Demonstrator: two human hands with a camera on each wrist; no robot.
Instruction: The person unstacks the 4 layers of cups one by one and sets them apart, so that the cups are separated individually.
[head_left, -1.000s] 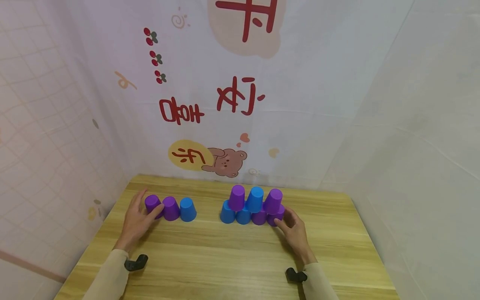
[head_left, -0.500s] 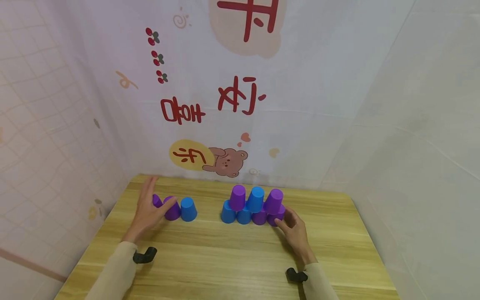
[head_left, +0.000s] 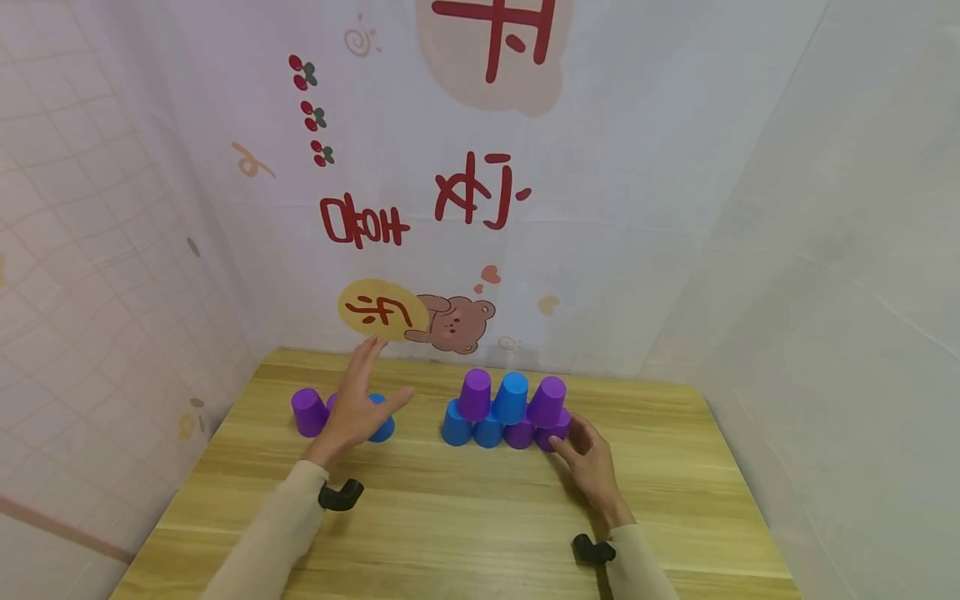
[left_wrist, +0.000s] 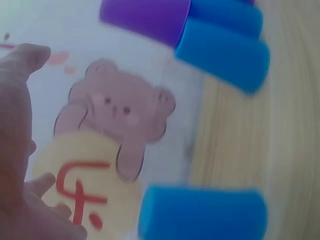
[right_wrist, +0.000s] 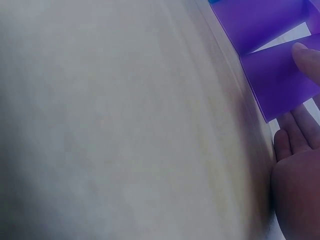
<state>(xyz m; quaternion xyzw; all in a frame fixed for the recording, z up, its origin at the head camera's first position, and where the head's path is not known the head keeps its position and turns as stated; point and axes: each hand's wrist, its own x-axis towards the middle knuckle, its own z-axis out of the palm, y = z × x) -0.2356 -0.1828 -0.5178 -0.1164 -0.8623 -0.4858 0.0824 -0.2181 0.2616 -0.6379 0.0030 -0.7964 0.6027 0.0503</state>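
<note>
My left hand (head_left: pixel 356 412) is raised over the left-hand row of cups, fingers extended and thumb apart, holding nothing. It hides most of the middle purple cup and part of the blue cup (head_left: pixel 385 427); the purple cup (head_left: pixel 308 412) at the row's left end shows whole. To the right, upside-down cups form two tiers. On top are a purple cup (head_left: pixel 476 395), a blue cup (head_left: pixel 512 399) and a purple cup (head_left: pixel 547 402). My right hand (head_left: pixel 592 467) holds the rightmost bottom purple cup (right_wrist: pixel 280 75) between its thumb in front and fingers behind.
Blue cups (head_left: pixel 456 423) and another purple cup (head_left: pixel 519 434) make up the rest of the lower tier. The wooden table (head_left: pixel 450 525) meets a printed white curtain (head_left: pixel 600 250) just behind the cups. A black wrist mount (head_left: pixel 341 495) sits on the left sleeve.
My left hand has left the leftmost purple cup and moved right, across the row toward the blue cup, with its fingers spread. My right hand and the two-tier stack stay in place.
</note>
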